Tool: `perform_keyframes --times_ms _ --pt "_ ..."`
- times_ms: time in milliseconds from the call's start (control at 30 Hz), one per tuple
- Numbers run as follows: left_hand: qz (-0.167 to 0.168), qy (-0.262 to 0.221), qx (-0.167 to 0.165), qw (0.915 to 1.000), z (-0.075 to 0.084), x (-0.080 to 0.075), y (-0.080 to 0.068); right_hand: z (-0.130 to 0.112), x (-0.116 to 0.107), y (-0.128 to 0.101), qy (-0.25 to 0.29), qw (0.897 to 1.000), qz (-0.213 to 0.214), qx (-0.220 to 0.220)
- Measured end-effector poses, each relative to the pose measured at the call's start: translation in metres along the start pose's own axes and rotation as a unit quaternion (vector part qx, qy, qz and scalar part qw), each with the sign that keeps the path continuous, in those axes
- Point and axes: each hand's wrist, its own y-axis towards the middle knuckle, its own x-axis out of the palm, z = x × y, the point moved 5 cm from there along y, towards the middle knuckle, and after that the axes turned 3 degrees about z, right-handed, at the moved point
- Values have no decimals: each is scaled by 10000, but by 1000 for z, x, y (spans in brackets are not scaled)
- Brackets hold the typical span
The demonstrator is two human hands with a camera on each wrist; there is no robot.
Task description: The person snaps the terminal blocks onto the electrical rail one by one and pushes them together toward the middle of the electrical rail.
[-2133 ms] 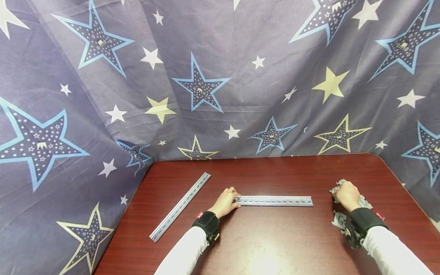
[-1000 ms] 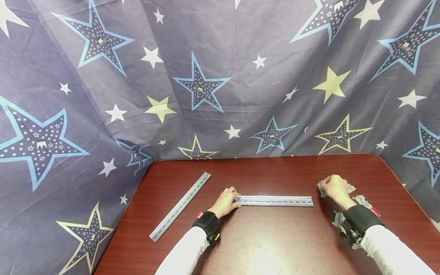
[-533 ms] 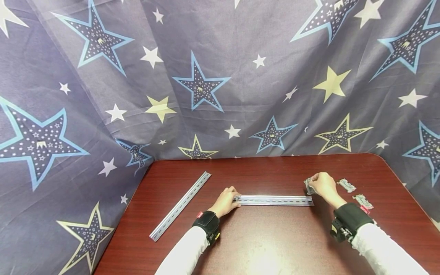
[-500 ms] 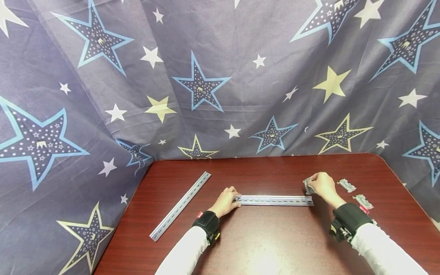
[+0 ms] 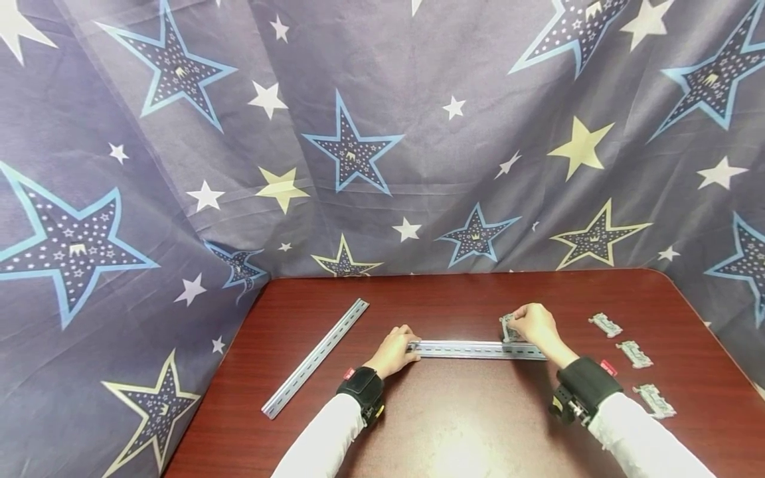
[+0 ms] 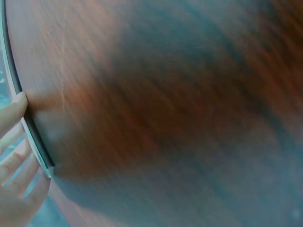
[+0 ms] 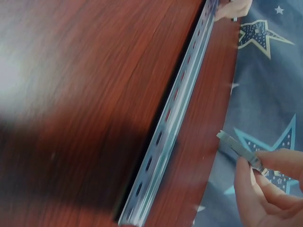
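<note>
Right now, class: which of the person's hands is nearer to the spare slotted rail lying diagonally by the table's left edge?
Left. The left hand grips the near rail's left end, just right of the spare rail. The right hand holds a small clip farther right.

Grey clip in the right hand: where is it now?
In the head view the grey clip, pinched by the right hand, sits just behind the near rail, towards that rail's right end.

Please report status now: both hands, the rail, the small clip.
Left hand grips rail end. Right hand pinches grey clip above rail. Nothing in the way.
</note>
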Motion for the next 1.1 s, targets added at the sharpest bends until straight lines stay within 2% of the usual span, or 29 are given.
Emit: perform_keyframes --times_ms 367,733,1100 --pt "39 30 32 10000 1 -1 1 -16 24 -3 239 9994 -152 218" --pt "34 14 83 10000 1 -1 0 -35 51 -7 366 9988 -212 237" --pt "8 38 -16 10000 2 -2 0 -46 80 -11 231 9995 -177 151"
